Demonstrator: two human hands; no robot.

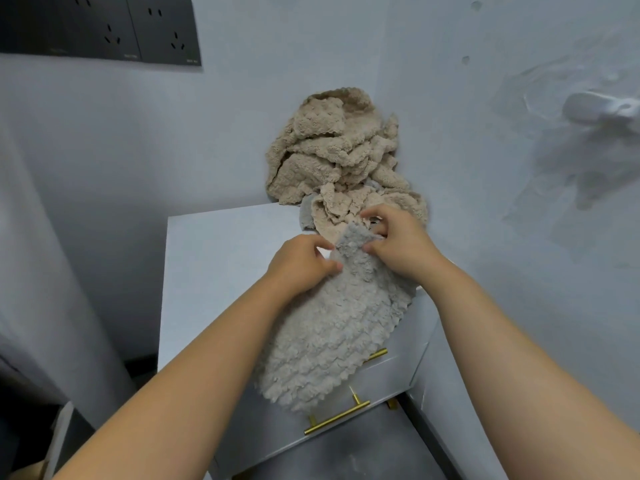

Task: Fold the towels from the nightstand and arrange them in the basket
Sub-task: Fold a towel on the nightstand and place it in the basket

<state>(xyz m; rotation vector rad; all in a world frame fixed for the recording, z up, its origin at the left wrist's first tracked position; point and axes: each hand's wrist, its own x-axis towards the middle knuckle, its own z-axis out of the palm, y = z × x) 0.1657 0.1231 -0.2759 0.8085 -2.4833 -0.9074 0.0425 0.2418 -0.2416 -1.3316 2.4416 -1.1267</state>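
A grey fluffy towel [325, 337] hangs from both hands over the front edge of the white nightstand [214, 258]. My left hand [301, 261] pinches its upper left edge between thumb and fingers. My right hand [398, 240] pinches the upper right corner, just in front of a pile of beige towels [332, 150] heaped in the wall corner at the back of the nightstand. Another grey towel edge [306, 216] peeks out under the beige pile. No basket is in view.
Brass drawer handles [337, 415] stick out on the nightstand front below the hanging towel. Dark wall sockets [100, 27] sit at the upper left. A white wall hook [602, 109] is mounted at the right. Walls close in behind and to the right.
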